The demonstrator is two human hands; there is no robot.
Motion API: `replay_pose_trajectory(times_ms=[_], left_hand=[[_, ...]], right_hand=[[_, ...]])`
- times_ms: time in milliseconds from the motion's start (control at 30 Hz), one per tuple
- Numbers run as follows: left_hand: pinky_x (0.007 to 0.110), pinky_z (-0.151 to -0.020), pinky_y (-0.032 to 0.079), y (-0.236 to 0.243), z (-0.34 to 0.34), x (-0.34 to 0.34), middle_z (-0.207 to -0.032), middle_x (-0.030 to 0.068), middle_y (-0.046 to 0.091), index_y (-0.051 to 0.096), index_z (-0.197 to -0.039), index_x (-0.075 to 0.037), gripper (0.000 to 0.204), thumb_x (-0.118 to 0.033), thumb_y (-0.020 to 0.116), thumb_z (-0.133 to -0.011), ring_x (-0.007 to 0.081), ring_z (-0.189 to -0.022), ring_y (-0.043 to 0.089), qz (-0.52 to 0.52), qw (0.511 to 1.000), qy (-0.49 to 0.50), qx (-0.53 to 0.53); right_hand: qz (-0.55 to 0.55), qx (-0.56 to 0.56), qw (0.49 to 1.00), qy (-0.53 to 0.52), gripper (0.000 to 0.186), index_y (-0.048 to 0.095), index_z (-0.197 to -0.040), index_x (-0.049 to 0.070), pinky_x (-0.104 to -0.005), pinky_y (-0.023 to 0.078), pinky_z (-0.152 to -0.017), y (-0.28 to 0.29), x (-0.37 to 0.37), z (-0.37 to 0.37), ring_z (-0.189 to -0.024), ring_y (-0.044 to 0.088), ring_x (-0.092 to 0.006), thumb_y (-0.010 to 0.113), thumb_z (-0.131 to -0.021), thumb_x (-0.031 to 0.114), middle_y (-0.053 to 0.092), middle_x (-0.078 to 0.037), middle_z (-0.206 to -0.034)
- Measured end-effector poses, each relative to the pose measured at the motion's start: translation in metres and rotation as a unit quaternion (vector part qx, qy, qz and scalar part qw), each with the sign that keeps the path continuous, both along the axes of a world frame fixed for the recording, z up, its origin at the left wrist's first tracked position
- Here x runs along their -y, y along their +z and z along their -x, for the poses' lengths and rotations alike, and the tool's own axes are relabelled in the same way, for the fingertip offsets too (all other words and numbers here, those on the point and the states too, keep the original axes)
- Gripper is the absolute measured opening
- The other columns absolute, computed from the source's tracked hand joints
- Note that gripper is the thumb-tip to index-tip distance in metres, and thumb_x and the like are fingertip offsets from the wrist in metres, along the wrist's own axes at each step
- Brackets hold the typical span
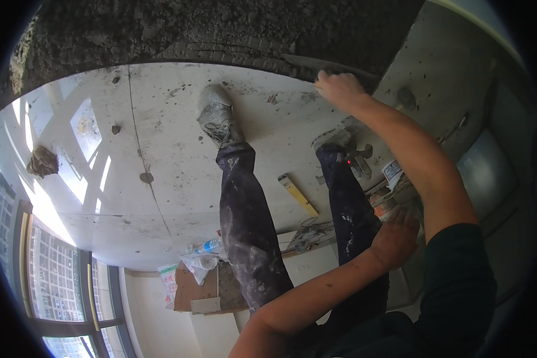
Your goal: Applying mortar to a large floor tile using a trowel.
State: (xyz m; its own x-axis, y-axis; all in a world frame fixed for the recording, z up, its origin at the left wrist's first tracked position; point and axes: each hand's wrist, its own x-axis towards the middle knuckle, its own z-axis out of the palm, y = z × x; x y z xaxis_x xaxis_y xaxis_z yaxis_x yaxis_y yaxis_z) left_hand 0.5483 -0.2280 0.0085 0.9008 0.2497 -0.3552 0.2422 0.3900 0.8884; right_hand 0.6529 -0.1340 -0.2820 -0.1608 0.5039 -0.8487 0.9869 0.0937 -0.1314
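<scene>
My right hand point(340, 89) reaches to the upper edge of the view, closed on the handle of a trowel point(304, 62), whose long blade lies against a dark, rough mortar bed point(149, 30) bordering the pale floor point(167, 131). My left hand point(397, 235) is lower right, beside my leg, fingers curled; whatever they grip is unclear. An orange container point(380, 206) is just behind it. My shoes point(218, 113) rest on the floor below the mortar edge.
A yellow level point(298, 194) and a tool with a red light point(358, 164) lie near my legs. Mortar lumps point(42, 161) dot the floor. Cardboard point(197, 283), plastic bags point(200, 265) and a bottle point(206, 246) are piled lower centre; windows point(53, 268) stand left.
</scene>
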Motion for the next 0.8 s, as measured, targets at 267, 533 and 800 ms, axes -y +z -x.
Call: replay_pose_trajectory(times_ms=[267,533,800], left_hand=[[0.044,-0.114,0.028,0.0,0.008,0.0,-0.134,0.0256,0.049,0.058,-0.118,0.006,0.048,-0.029,0.063,-0.085,0.0362,-0.128,0.046,-0.012,1.0,-0.014,-0.024],[0.045,-0.108,0.037,0.004,-0.002,0.036,-0.133,0.0306,0.05,0.051,-0.127,0.008,0.052,-0.018,0.056,-0.083,0.0394,-0.128,0.047,0.123,0.991,-0.043,-0.004],[0.043,-0.107,0.036,-0.025,0.009,0.01,-0.138,0.019,0.051,0.055,-0.132,-0.008,0.049,-0.031,0.057,-0.089,0.0317,-0.129,0.047,0.066,0.986,-0.133,0.08]], right_hand=[[-0.133,-0.075,0.986,-0.061,0.034,0.053,-0.098,0.003,-0.0493,0.053,-0.058,0.003,-0.034,0.052,-0.066,0.067,-0.0383,0.057,-0.093,0.037,0.066,-0.016,-0.068],[-0.047,-0.038,0.958,-0.281,0.041,0.058,-0.107,-0.002,-0.0522,0.052,-0.071,0.033,-0.048,0.067,-0.08,0.066,-0.0434,0.059,-0.091,0.036,0.067,-0.026,-0.082],[-0.017,-0.415,0.756,-0.506,0.043,0.06,-0.092,0.002,-0.0357,0.048,-0.068,0.052,-0.231,0.232,-0.07,0.057,-0.0176,0.059,-0.09,0.046,0.059,-0.005,-0.076]])
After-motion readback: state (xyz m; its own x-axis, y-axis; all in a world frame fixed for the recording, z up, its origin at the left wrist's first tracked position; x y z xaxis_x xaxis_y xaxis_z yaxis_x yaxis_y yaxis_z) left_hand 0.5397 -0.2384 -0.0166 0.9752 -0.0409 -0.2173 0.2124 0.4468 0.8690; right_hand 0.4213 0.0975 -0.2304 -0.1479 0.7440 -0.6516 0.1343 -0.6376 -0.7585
